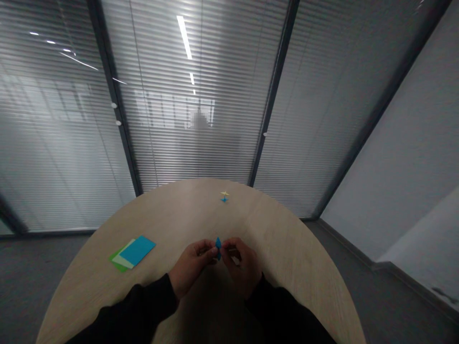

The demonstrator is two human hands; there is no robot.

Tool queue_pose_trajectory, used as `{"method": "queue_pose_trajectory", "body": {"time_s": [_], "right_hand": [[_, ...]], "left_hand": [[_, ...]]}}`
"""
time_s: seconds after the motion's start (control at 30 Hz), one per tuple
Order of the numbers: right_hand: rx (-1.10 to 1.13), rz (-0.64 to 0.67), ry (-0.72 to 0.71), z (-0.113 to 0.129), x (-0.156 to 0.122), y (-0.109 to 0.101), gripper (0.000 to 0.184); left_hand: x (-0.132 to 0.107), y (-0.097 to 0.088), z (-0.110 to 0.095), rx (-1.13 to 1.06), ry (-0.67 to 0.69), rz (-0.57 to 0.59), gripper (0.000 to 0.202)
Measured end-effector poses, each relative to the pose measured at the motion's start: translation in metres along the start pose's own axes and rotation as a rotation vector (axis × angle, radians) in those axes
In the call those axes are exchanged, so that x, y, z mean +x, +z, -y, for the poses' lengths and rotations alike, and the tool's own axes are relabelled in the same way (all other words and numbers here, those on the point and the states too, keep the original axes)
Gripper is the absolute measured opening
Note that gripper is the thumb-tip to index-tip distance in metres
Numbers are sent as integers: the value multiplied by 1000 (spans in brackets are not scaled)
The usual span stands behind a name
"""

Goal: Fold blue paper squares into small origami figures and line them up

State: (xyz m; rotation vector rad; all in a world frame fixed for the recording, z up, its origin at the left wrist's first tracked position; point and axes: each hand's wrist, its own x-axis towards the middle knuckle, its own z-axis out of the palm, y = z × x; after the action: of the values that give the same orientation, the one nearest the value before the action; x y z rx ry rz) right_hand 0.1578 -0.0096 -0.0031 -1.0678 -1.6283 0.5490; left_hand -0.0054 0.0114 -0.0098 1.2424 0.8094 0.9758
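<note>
**Blue folded paper** [218, 247]: you hold it dead centre before you, just above the worktop [294, 248], with its long axis roughly upright. Your left hand [191, 268] and right hand [243, 268] meet on it from either side in narrow fingertip pinches, each equally near. A stack of coloured sheets [133, 253] lies on the worktop to the left, apart from your left hand. Two small folded figures [224, 196] sit well ahead, toward the far rounded edge.
</note>
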Motion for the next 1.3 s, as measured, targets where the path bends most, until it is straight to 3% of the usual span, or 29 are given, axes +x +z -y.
{"method": "queue_pose_trajectory", "body": {"time_s": [0.1,0.47,1.3], "right_hand": [[103,-37,112,-10,1,1,15],[212,17,187,-12,1,2,17],[147,88,186,-11,0,-2,17]], "left_hand": [[1,-2,4,20,2,8,35],[-4,3,-6,92,-5,-26,31],[-2,2,-5,299,49,-31,36]]}}
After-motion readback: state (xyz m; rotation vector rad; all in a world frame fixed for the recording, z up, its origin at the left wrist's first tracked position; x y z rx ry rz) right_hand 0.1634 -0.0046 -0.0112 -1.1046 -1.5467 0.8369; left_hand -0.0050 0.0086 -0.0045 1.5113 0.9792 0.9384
